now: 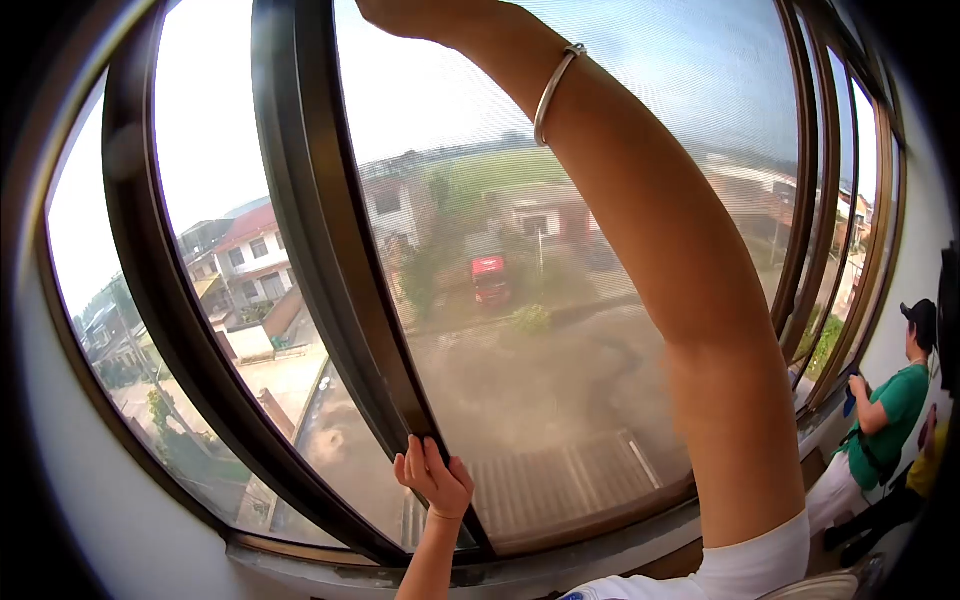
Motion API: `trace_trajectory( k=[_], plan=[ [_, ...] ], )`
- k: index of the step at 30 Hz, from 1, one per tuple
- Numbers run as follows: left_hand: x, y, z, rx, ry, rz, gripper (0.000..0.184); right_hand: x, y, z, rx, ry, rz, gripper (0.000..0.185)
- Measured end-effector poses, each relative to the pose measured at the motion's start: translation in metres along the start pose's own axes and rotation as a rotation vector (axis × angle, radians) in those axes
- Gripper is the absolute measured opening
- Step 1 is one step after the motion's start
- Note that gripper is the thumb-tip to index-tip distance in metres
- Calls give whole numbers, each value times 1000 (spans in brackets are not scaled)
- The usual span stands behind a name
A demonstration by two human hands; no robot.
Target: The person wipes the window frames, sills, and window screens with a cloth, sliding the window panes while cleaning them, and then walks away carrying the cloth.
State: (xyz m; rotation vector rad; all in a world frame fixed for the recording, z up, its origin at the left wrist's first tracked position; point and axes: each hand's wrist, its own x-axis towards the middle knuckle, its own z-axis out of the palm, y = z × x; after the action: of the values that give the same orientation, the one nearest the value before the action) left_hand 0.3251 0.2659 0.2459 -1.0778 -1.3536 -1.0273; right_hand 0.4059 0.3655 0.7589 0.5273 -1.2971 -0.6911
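A person works with bare hands at a dark-framed window (130, 200) whose panes sweep across most of the frame. The left hand (437, 482) reaches in from below at lower center, its fingers bent and touching the lower end of a dark upright stile (335, 200), the thumb set apart to the right; whether they grip it cannot be told. The stile runs from the top, left of center, down to the bottom, edging a mesh screen (440, 360) that fills the middle of the frame.

The right arm, in a short white sleeve (755, 560) and a silver bracelet (548, 100), arcs in front of the mesh from lower right to the top edge. There the right hand (405, 14), near the stile, is cut off, and the state of its fingers cannot be told.

Outside, a red vehicle (489, 280) stands at center, with a corrugated roof (560, 485) below and a white house (250, 262) at left. At far right, a person in a green shirt (896, 405) and dark cap (921, 318) stands indoors beside someone in yellow (926, 462).
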Motion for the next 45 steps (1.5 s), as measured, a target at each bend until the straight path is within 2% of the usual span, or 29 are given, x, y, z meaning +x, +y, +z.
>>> trace_trajectory(
  k=[3, 4, 6, 8, 9, 12, 13, 16, 18, 19, 22, 23, 26, 27, 29, 30, 31, 32, 34, 35, 38, 42, 43, 45],
  plan=[
    [2, -7, -3, 3, -66, 38, 45, -4, -30, 8, 147, -50, -43, 33],
    [-3, -8, -10, -9, -73, 27, 44, -6, -44, 9, 169, -23, -152, 33],
    [6, -16, -9, -54, -48, 47, 44, -4, -64, -7, 214, -365, 31, 32],
    [5, -17, -10, -78, -58, 26, 43, -39, -93, -7, 0, -443, -4, 34],
    [5, -16, -10, -104, -54, 24, 43, -49, -106, -12, -4, -398, -167, 33],
    [-1, -19, -13, -165, -75, 14, 43, -101, -179, -33, 200, -559, -85, 25],
    [0, -21, -14, -176, -87, 10, 44, -122, -204, -42, 231, -651, -143, 19],
    [-12, -26, -12, -242, -80, 13, 48, -189, -279, -77, 454, -822, -91, 21],
    [-17, -27, -8, -334, 88, -57, 35, -195, -282, -87, 451, -842, -124, 21],
    [-21, -31, -14, -332, -17, -40, 33, -196, -283, -89, 457, -848, -167, 22],
    [-15, -34, -18, -330, -29, -13, 34, -147, -242, -82, 156, -870, -316, 23],
    [-18, -37, -15, -321, -49, 43, 44, -122, -225, -77, 80, -881, -281, 24],
    [-13, -35, -21, -357, -66, 27, 43, -72, -165, -43, -215, -635, -261, 29],
    [-11, -33, -29, -371, -110, 11, 43, -60, -147, -39, -356, -788, -16, 33],
    [-15, -35, -41, -393, -160, -12, 47, -28, -140, -27, -364, -703, -8, 34],
    [-19, -37, -48, -392, -175, -24, 48, -17, -144, -17, -232, -465, -240, 32],
    [-22, -42, -56, -415, -196, -43, 50, -19, -154, -15, -178, -562, -44, 32],
    [-24, -48, -64, -414, -203, -63, 50, -30, -159, -15, -87, -567, -54, 35],
    [-30, -63, -76, -420, -183, -109, 50, -69, -196, -21, -192, -756, -26, 35],
    [-30, -71, -84, -420, -169, -116, 50, -83, -220, -30, -134, -783, 13, 34],
    [-26, -93, -108, -398, -100, -189, 45, -140, -306, -62, -36, -891, 191, 31],
    [-26, -119, -137, -332, -114, -229, 45, -232, -420, -109, 104, -1154, 310, 29],
    [-30, -127, -142, -315, -116, -191, 52, -255, -449, -121, 180, -1188, 381, 29],
    [-35, -141, -156, -290, -138, -198, 52, -273, -494, -135, 419, -1307, 596, 24]
  ],
)
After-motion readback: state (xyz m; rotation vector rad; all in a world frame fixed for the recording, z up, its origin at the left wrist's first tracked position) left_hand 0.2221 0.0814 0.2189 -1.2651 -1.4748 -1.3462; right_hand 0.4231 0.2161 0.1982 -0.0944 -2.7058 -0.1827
